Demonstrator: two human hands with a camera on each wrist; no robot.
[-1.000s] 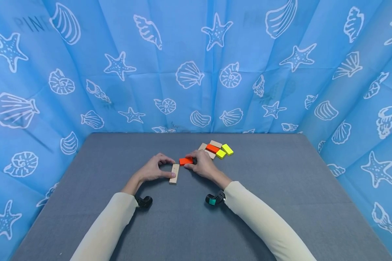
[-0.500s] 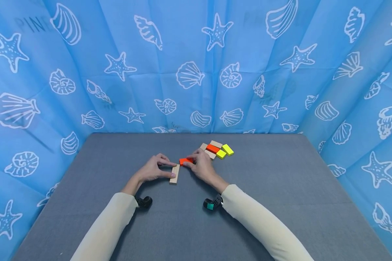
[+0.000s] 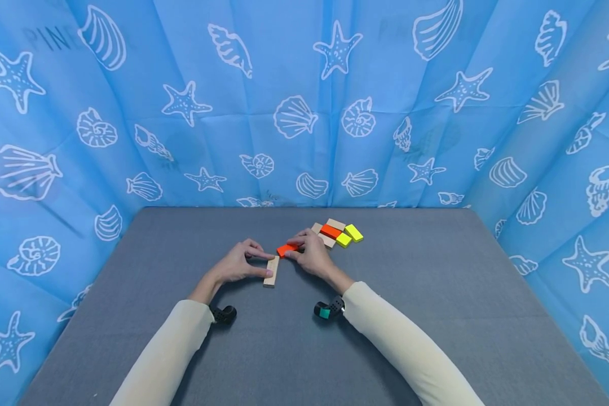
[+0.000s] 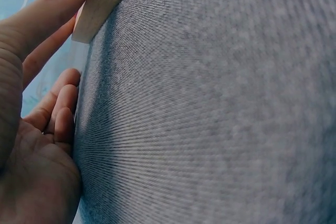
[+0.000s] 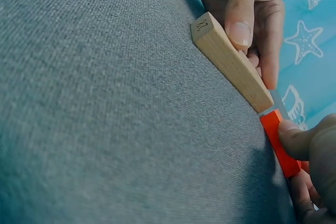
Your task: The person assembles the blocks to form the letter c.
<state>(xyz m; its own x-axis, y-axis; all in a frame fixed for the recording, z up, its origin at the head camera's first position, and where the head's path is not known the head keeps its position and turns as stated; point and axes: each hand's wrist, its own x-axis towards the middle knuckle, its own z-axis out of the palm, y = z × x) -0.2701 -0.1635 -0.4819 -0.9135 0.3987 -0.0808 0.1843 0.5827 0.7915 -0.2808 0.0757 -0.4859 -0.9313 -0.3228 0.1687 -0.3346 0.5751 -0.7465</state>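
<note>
A plain wooden block (image 3: 271, 272) lies on the grey cloth, pointing away from me, with a marking on its near end in the right wrist view. My left hand (image 3: 238, 262) is at its left side, holding it with thumb and index finger; the other fingers (image 4: 64, 98) stay off the block. Just beyond its far end is an orange-red block (image 3: 286, 250), turned across it. My right hand (image 3: 312, 254) pinches that block between thumb and fingers, covering its right part. In the right wrist view the ends of the orange-red block (image 5: 278, 145) and wooden block (image 5: 233, 66) nearly meet.
Behind my right hand lies a cluster of blocks: wooden ones (image 3: 336, 224), an orange-red one (image 3: 330, 231) and two yellow ones (image 3: 354, 233). The grey-covered table (image 3: 436, 293) ends at a blue curtain (image 3: 304, 152) printed with shells and starfish.
My right hand has shifted slightly left, turning the orange-red block so it slants and sits closer to the wooden block's far end. My left index finger has come down onto the wooden block.
</note>
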